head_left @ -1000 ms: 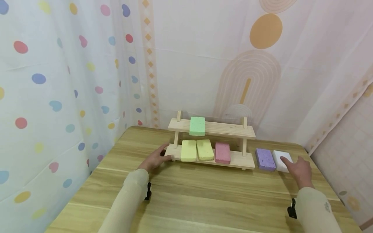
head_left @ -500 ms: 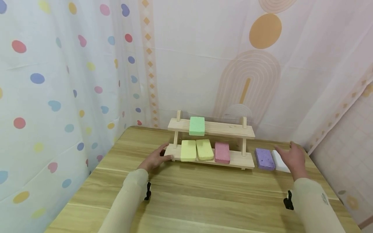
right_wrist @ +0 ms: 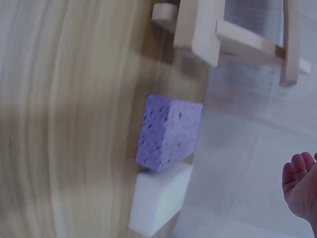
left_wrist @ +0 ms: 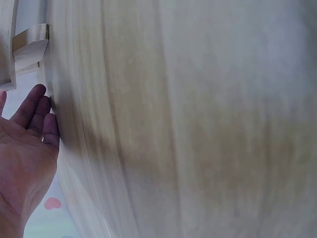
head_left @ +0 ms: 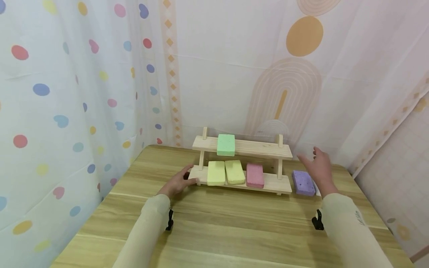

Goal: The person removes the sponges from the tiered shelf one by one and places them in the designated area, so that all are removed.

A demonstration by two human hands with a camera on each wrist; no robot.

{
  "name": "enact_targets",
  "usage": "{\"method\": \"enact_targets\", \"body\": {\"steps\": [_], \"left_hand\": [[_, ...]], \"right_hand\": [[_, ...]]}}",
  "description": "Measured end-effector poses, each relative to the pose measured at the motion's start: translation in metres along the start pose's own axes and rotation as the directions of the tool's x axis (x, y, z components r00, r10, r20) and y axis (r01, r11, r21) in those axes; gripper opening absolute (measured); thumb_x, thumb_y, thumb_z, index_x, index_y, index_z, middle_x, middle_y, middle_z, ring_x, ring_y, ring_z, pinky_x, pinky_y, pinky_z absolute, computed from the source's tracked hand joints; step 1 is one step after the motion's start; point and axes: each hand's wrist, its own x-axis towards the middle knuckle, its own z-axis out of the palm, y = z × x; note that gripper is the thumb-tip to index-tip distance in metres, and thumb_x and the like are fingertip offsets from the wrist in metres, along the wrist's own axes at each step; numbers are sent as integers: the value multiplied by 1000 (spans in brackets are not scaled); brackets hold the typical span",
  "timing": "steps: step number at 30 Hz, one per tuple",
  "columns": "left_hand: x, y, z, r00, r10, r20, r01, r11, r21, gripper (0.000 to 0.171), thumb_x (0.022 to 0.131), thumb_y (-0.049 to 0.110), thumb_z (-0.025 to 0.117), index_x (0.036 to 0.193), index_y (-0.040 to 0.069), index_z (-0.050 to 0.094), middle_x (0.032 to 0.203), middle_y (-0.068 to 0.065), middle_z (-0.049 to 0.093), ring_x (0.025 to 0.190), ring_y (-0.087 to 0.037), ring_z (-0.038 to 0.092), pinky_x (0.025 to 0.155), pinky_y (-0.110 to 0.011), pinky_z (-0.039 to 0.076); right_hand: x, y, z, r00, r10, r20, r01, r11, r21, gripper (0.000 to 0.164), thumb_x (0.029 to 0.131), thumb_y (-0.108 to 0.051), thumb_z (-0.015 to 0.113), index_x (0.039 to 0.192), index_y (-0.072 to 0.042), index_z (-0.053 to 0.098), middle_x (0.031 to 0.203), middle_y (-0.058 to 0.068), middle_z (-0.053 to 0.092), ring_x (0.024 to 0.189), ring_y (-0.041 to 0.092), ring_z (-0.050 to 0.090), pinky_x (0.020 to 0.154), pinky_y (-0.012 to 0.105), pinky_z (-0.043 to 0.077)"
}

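Note:
My left hand (head_left: 175, 184) rests at the left end of a two-tier wooden rack (head_left: 264, 147), its thumb near the lower shelf's front edge. In the left wrist view the fingers (left_wrist: 30, 106) extend beside the shelf, not wrapped around it. My right hand (head_left: 320, 169) is raised over the table's right side, fingers loosely bent, holding nothing. A purple sponge (right_wrist: 171, 134) and a white sponge (right_wrist: 161, 198) lie side by side below it; in the head view the hand hides most of the white one.
A green sponge (head_left: 226, 145) sits on the upper shelf. Two yellow sponges (head_left: 216, 173) and a dark pink sponge (head_left: 255, 175) lie on the lower shelf. The wooden table (head_left: 214, 230) backs onto a patterned curtain (head_left: 228, 74).
My right hand has lifted off the white sponge and moved left and toward the back, leaving both sponges in place. The left hand stays at the rack's end.

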Motion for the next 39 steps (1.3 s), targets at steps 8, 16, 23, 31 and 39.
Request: {"method": "enact_targets", "body": {"steps": [8, 16, 23, 31, 39], "left_hand": [[0, -2, 0, 1000, 5, -3, -5, 1000, 15, 86, 94, 50, 66, 160, 17, 21, 154, -27, 31, 142, -43, 27, 112, -59, 24], [1, -3, 1, 1000, 19, -1, -19, 1000, 17, 85, 94, 48, 66, 160, 17, 21, 153, -27, 35, 141, -42, 31, 112, -58, 25], [2, -3, 0, 1000, 2, 0, -2, 1000, 12, 88, 93, 49, 67, 160, 18, 20, 157, -25, 28, 144, -43, 24, 113, -59, 22], [2, -3, 0, 1000, 4, -5, -4, 1000, 27, 87, 93, 50, 66, 160, 18, 21, 157, -25, 28, 144, -44, 24, 113, -60, 22], [1, -3, 1, 1000, 14, -2, -14, 1000, 6, 87, 93, 48, 67, 159, 15, 21, 154, -26, 33, 142, -43, 27, 113, -59, 24]], "right_hand": [[8, -21, 14, 999, -30, -20, 31, 998, 52, 84, 97, -43, 61, 150, 12, 26, 141, 37, 38, 129, 50, 40, 105, 58, 36], [8, -42, 25, 999, -33, 9, 32, 995, 97, 87, 96, -44, 62, 151, 11, 24, 143, 35, 37, 131, 48, 39, 106, 56, 35], [7, -62, 41, 997, -72, 17, 69, 990, 124, 85, 95, -43, 63, 151, 10, 27, 141, 33, 39, 130, 46, 39, 107, 55, 34], [6, -88, 67, 996, -93, -3, 92, 984, 151, 83, 93, -44, 65, 148, 9, 33, 138, 31, 43, 128, 44, 42, 106, 54, 36], [3, -112, 95, 995, -96, 6, 94, 984, 151, 84, 92, -47, 67, 148, 7, 35, 140, 28, 45, 128, 42, 45, 105, 52, 38]]}}
